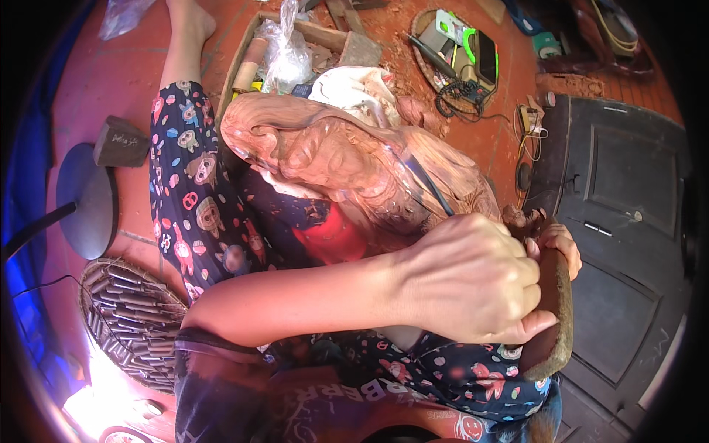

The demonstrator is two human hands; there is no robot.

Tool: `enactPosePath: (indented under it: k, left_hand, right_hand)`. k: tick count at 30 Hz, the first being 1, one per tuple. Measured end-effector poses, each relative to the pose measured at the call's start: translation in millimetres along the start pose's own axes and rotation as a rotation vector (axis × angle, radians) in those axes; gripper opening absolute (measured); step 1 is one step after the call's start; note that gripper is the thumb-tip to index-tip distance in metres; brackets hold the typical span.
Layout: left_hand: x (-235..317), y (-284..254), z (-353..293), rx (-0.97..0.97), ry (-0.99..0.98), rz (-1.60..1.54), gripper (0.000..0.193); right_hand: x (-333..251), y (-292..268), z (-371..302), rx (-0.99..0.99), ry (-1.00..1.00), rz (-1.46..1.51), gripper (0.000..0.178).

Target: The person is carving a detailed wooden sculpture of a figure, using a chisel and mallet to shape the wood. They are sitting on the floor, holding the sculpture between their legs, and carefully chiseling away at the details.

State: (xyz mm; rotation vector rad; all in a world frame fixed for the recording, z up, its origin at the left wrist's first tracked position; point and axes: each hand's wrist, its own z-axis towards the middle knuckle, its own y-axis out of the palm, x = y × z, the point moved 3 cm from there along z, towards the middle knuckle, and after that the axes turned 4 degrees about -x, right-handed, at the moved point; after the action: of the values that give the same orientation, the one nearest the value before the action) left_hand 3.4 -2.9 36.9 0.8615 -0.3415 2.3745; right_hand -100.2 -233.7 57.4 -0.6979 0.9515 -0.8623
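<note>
A large reddish-brown wood carving (332, 151) of a veiled figure lies on its back across my lap. My left hand (476, 284) is closed in a fist above its lower part, back of the hand up. From that fist a chisel (428, 181) slants up and left, its dark narrow shaft over the figure's chest; the fist hides the handle. My right hand (561, 247), partly covered, has its fingers wrapped around the far end of a thick flat piece of wood (560, 317). My right forearm cannot be seen.
Many slim tools fill a woven basket (136, 325) at the lower left, near a round black stand base (87, 199) and a dark block (120, 142). Behind the carving stands a wooden box (240, 70). A round tray (417, 37) holds electronics. Dark panelled doors (628, 177) are at right.
</note>
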Motion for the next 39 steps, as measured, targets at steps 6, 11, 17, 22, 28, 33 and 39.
enactPosePath:
  k: [6, 11, 17, 22, 28, 33, 39]
  left_hand:
    - [-14.4, -0.8, -11.9, -0.222, -0.142, -0.116, 0.036]
    - [-15.7, -6.2, -12.1, -0.2, -0.15, -0.156, 0.036]
    - [-18.1, -3.7, -13.6, -0.239, -0.165, -0.167, 0.038]
    - [-17.4, -8.1, -15.6, -0.235, -0.181, -0.178, 0.04]
    - [-16.3, -10.3, -11.9, -0.207, -0.143, -0.239, 0.04]
    - [-21.5, -10.5, -16.5, -0.133, -0.13, -0.24, 0.039]
    - [-21.5, -11.0, -12.6, -0.047, -0.08, -0.192, 0.035]
  right_hand:
    - [-5.8, 1.4, 3.3, -0.03, -0.05, -0.098, 0.03]
    - [-11.4, 3.1, 10.7, -0.063, -0.078, -0.098, 0.03]
    - [-16.3, 4.0, 10.9, -0.079, -0.081, -0.102, 0.031]
    - [-17.5, 10.0, 10.4, -0.1, -0.089, -0.137, 0.032]
    - [-30.8, 3.8, 18.5, -0.093, -0.124, -0.136, 0.035]
    - [-23.2, 9.2, 14.2, -0.081, -0.143, -0.057, 0.032]
    - [-16.7, 3.3, 20.8, -0.025, -0.129, -0.169, 0.028]
